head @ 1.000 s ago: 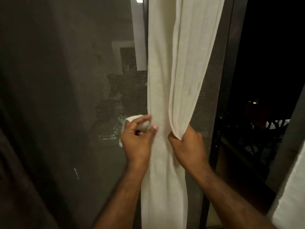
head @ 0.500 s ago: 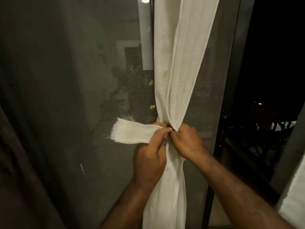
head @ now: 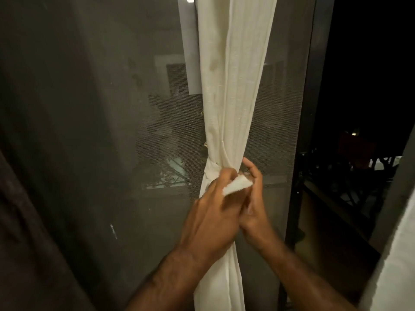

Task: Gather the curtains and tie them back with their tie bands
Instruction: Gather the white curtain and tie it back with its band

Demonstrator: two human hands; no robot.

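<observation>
A cream curtain (head: 233, 90) hangs bunched into a narrow column in front of a mesh-screened glass door. A matching cream tie band (head: 235, 186) wraps around the curtain at waist height, its band edge visible at the curtain's left side (head: 210, 169). My left hand (head: 213, 216) pinches the band's loose end in front of the curtain. My right hand (head: 253, 198) is just right of it, fingers curled against the gathered fabric and the band. The knot area is hidden behind both hands.
A dark curtain (head: 33, 198) hangs at the left. The black door frame (head: 305, 131) stands right of the cream curtain, with a dark balcony and railing (head: 350, 176) beyond. Another pale curtain edge (head: 395, 265) shows at the far right.
The band's loose end, earlier stretched out to the left, is now drawn across the front of the curtain to between my hands. My left hand moved right to meet my right hand.
</observation>
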